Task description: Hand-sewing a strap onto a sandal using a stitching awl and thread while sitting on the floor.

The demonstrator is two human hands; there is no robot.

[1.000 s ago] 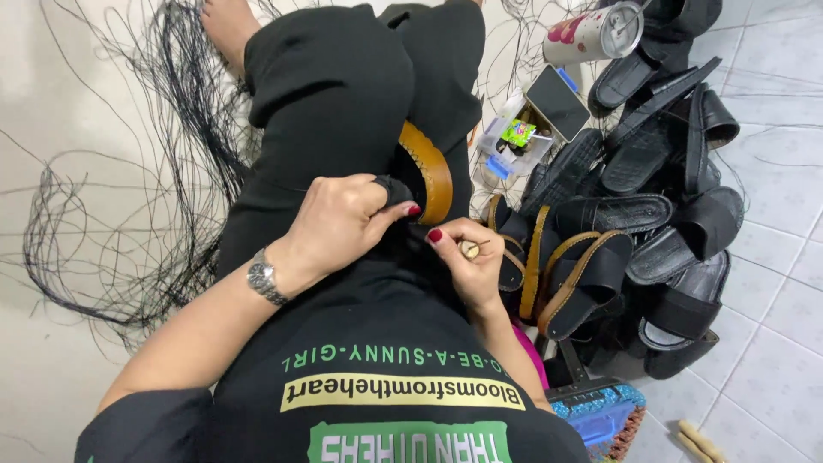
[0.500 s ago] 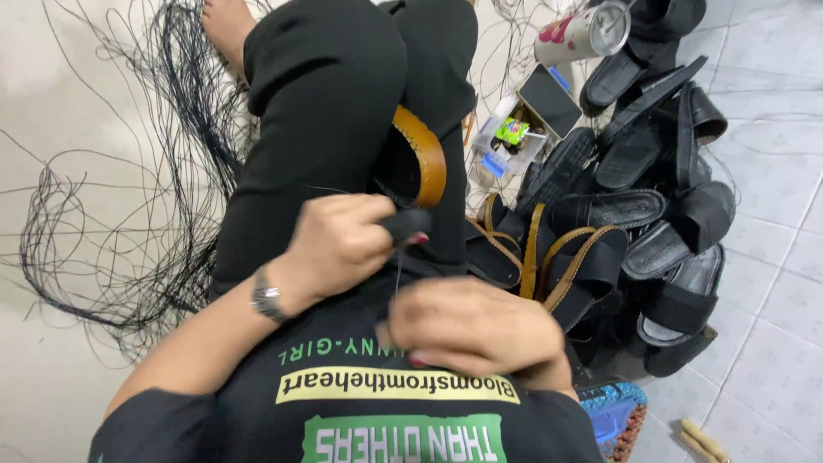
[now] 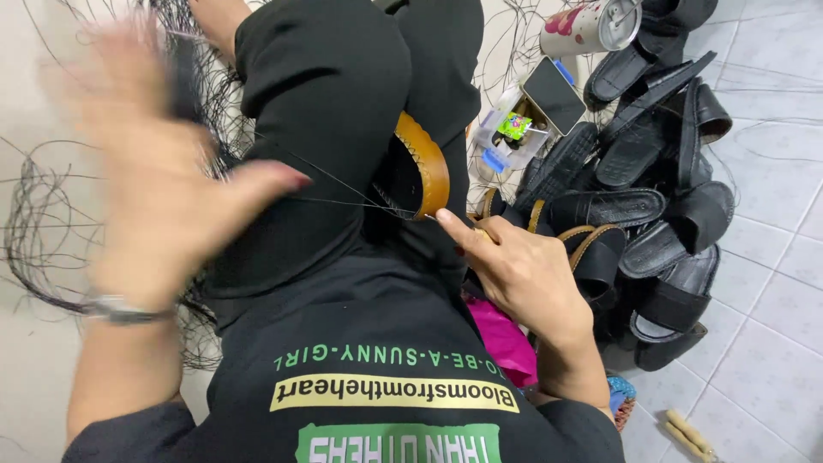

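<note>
Near the centre of the frame a sandal (image 3: 420,167) with a tan sole edge and dark upper rests on the person's lap, against black trousers (image 3: 326,111). The right hand (image 3: 523,274) sits just below and right of it, index finger stretched out with its tip touching the sole's lower edge; the other fingers are curled in, but whether they pinch anything cannot be told. A thin black thread (image 3: 343,190) runs taut from the sandal toward the left of the frame, where the left hand (image 3: 163,189) is raised and heavily blurred. Its fingers look spread and its thumb, with a red nail, points toward the thread; whether it grips the thread cannot be made out. A silver wristwatch (image 3: 120,310) circles that wrist.

At the left edge and across the top, a loose tangle of black threads (image 3: 51,231) lies on the pale floor (image 3: 771,343). On the right side, a heap of black sandals (image 3: 660,197) covers the tiled floor, some with tan-edged straps. Above it, at the upper right, a drinks can (image 3: 591,26) lies on its side, with a dark phone (image 3: 555,93) and a small clear plastic box (image 3: 506,137) just below. A pink cloth (image 3: 506,343) shows under the right wrist.
</note>
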